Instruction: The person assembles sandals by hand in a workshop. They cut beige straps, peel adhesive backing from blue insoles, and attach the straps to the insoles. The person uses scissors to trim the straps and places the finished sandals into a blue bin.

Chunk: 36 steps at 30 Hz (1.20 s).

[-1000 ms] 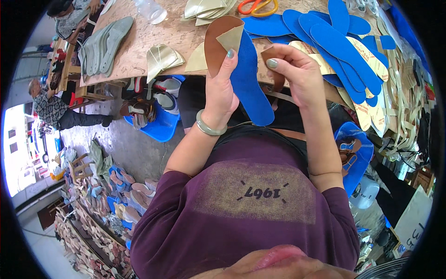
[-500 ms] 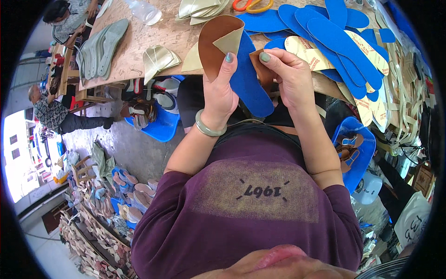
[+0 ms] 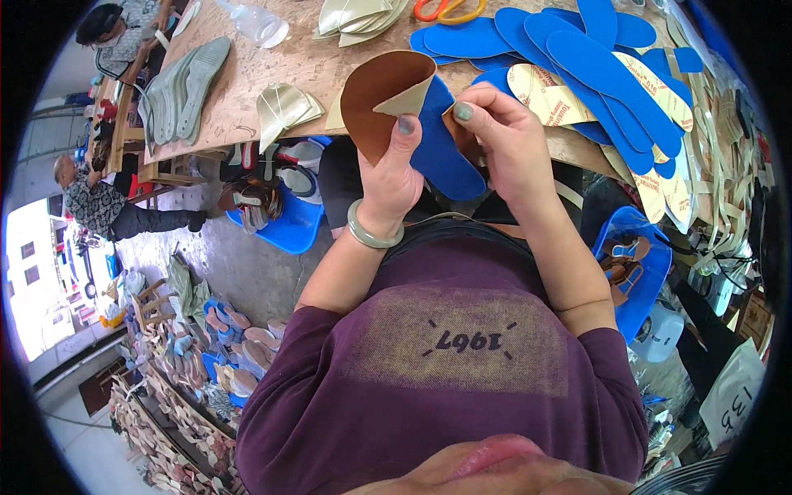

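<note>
Over the table edge, mid-frame: both hands are working one insole, held up off the table [image 3: 272, 78].
Left hand: the left hand [image 3: 394, 177] is gripping the insole [image 3: 441, 153] from below, thumb pressing on its blue face; a pale green bangle [image 3: 370, 235] is sitting on the wrist.
Right hand: the right hand [image 3: 503, 140] is pinching the insole's right edge between thumb and fingers, closed on it.
Insole: blue on the face turned to the camera, brown underneath; its top end is curling over so the brown side [image 3: 379, 95] is showing, with a small tan corner folding out of the curl. It is hanging in the air just in front of the table, between the two hands, touching nothing else.
Table, right: a spread of blue insoles [image 3: 594, 41] is lying overlapped, with cream insoles [image 3: 553, 99] mixed in just behind the right hand.
Table, top: orange-handled scissors [image 3: 445, 10] are lying at the far edge; beige pieces [image 3: 359, 15] are stacking beside them.
Table, left: grey-green insoles [image 3: 186, 82] are lying in a row; a folded beige bundle [image 3: 285, 107] is sitting near the left hand.
Floor: blue trays [image 3: 285, 219] of sandals are standing under the table on both sides.
Far left: a seated person [image 3: 99, 206] is working apart from this station.
</note>
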Available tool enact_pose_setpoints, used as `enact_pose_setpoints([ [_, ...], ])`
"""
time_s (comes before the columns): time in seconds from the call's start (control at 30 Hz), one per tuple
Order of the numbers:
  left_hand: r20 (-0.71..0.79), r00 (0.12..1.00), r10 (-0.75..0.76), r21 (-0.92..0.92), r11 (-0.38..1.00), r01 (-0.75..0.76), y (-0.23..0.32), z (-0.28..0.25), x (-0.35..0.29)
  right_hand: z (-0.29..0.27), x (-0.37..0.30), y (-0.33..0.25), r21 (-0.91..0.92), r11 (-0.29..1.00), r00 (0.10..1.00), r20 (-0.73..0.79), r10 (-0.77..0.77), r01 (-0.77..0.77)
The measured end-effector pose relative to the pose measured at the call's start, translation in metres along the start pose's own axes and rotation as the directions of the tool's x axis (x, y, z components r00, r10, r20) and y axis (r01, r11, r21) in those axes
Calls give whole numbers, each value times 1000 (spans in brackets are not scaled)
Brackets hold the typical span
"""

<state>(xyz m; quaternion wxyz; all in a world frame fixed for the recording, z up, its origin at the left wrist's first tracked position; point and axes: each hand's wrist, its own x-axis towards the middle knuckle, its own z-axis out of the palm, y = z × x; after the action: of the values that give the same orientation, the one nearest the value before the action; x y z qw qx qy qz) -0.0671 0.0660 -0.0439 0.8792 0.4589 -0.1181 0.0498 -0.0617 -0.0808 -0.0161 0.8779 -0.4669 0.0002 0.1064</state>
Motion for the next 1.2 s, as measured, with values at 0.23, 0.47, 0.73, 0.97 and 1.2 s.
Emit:
enact_pose_setpoints([
  [0.23, 90, 996, 20, 268, 963, -44, 14, 4, 3, -6, 9, -23, -677, 518, 849, 357, -390, 523],
  [0.47, 27, 999, 29, 111, 993, -31, 19, 13, 5, -5, 16, -15, -583, 558, 805, 381, -454, 591],
  [0.73, 63, 997, -53, 232, 972, 37, 20, 8, 9, -1, 21, -3, -319, 899, 951, 170, -257, 300],
  [0.97, 9, 986, -169, -71, 983, 169, 3, 8, 15, 8, 23, 22, -345, 913, 974, 18, -224, 216],
  [1.2, 31, 992, -120, -209, 970, 124, 16, 6, 20, 7, 16, 24, -490, 812, 932, 4, -363, 319],
])
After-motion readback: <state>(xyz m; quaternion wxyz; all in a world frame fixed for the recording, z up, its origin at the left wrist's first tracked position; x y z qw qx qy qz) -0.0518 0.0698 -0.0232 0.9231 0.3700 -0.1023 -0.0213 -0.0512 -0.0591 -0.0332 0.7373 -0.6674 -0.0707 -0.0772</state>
